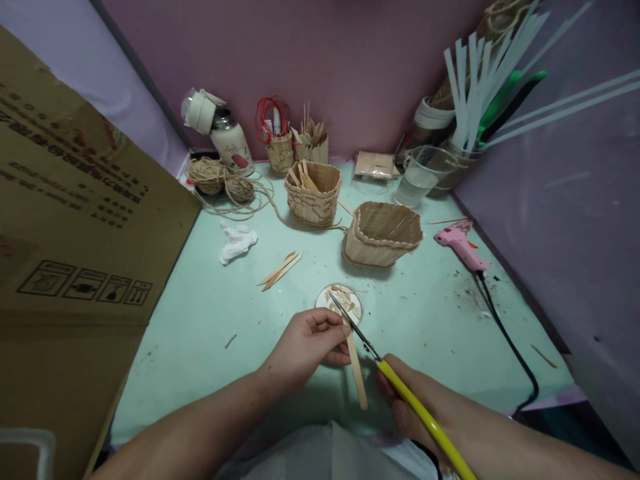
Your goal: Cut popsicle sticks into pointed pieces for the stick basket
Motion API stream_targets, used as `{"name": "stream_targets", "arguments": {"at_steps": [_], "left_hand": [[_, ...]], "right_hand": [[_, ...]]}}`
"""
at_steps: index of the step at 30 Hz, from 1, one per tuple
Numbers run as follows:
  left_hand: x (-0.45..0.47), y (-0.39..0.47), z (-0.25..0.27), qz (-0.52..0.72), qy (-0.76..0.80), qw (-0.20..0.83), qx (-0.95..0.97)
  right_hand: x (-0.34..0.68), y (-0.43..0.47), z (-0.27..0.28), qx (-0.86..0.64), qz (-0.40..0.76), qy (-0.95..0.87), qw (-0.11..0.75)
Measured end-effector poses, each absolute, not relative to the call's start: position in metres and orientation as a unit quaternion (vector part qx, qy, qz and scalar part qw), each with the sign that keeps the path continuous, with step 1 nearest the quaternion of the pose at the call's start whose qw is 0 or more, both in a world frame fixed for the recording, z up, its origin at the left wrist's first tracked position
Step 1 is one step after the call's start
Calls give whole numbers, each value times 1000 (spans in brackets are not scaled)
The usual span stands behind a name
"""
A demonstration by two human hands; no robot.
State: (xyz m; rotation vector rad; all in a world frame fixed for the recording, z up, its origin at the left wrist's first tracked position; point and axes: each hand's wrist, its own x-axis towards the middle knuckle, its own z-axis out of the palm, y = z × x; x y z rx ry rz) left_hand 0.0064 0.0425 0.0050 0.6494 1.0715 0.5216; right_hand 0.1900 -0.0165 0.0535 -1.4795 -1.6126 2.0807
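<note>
Between the thumb and fingers of my left hand (320, 337) is a flat wooden strip (357, 373), its lower end slanting down toward me. My right hand (405, 393) is closed round the yellow handle of a pair of long-handled cutters (420, 410). Their dark metal blades (350, 319) lie against the strip's upper end, above my left fingertips. Beneath the blades sits a small round dish (320, 300) with several small cut wooden pieces (345, 297) in it. My fingers hide part of the strip, and the lower handle is mostly hidden.
Two woven baskets (313, 207) (373, 253) stand beyond the dish. Loose wooden strips (281, 270) and a crumpled white tissue (237, 241) lie to the left. A pink glue gun (461, 247) with a black cord rests at right. A cardboard box (75, 267) walls the left side.
</note>
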Motion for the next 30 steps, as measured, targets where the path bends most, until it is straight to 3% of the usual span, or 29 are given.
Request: {"name": "stream_targets", "arguments": {"at_steps": [30], "left_hand": [[7,44,6,198,504,797,268]], "right_hand": [[189,-19,44,-518,680,-517,39]]}}
